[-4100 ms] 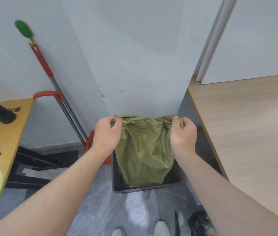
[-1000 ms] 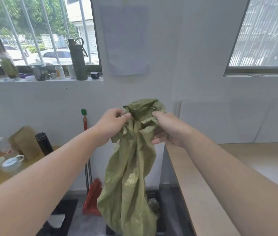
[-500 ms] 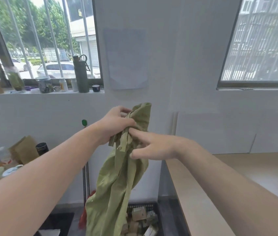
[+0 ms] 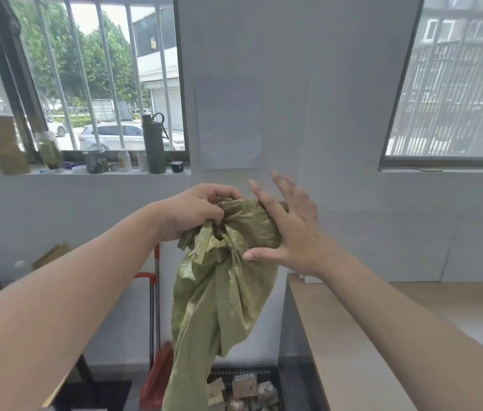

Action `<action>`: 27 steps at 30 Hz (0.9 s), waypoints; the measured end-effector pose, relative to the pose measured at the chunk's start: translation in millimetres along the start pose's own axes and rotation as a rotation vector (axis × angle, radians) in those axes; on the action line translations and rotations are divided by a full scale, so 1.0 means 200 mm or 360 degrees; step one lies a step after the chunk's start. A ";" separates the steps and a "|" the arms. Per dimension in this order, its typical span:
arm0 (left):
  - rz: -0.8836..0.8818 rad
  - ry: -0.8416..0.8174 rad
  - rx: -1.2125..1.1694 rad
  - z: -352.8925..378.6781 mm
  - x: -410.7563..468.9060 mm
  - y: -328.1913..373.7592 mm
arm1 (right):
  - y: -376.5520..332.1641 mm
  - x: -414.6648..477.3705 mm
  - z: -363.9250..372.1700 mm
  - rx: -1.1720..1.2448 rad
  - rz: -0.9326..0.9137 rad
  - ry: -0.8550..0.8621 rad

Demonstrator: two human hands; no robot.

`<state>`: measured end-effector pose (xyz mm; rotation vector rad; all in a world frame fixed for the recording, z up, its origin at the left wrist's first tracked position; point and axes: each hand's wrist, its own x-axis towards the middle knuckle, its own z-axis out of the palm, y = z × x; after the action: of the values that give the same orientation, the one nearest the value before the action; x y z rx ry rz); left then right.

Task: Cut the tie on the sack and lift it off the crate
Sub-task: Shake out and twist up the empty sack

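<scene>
The empty olive-green woven sack (image 4: 219, 298) hangs in the air at chest height, bunched at its top. My left hand (image 4: 193, 212) is closed on the bunched top from the left. My right hand (image 4: 287, 229) presses flat against the top fold on the right, fingers spread, thumb under the fold. Far below, the black plastic crate (image 4: 243, 372) stands on the floor, holding several small cardboard boxes (image 4: 243, 387). The sack's lower end hangs in front of the crate's left side. No tie is visible.
A light wooden counter (image 4: 382, 336) runs along the right. A red dustpan with a metal handle (image 4: 154, 351) leans on the wall left of the crate. The windowsill (image 4: 86, 170) carries a dark flask, jars and small bottles. A wooden table edge shows at the lower left.
The sack came up out of the crate from floor level to chest height. My right hand went from pinching the sack's top to lying flat and spread against it, while the left kept its grip.
</scene>
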<state>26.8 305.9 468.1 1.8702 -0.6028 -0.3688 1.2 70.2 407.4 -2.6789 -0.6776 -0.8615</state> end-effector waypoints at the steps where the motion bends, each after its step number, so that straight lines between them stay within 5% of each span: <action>1: 0.0022 -0.0058 0.0007 0.00 -0.01 0.01 | -0.01 0.00 0.00 0.0141 0.0009 -0.0090; 5: 0.0103 -0.0121 0.0048 0.00 -0.03 0.03 | -0.01 0.02 -0.02 0.0688 0.0003 -0.0231; 8: 0.0135 -0.0085 0.0234 -0.01 -0.04 0.04 | 0.00 0.03 -0.04 0.0654 0.0099 -0.0219; 14: 0.0504 0.0144 0.1822 0.04 -0.09 0.08 | -0.04 0.08 -0.07 0.0615 0.0430 -0.0427; 17: 0.0400 0.0193 0.2174 0.09 -0.08 0.08 | -0.08 0.10 -0.10 0.0694 0.0577 -0.0496; 27: 0.0295 0.0277 0.1805 0.17 0.01 -0.03 | -0.14 0.13 -0.18 0.0643 0.0653 -0.0407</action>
<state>11.6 279.8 450.2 2.8309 -0.9645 0.3565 -11.5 90.0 454.6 -2.4395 -0.2875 -0.2464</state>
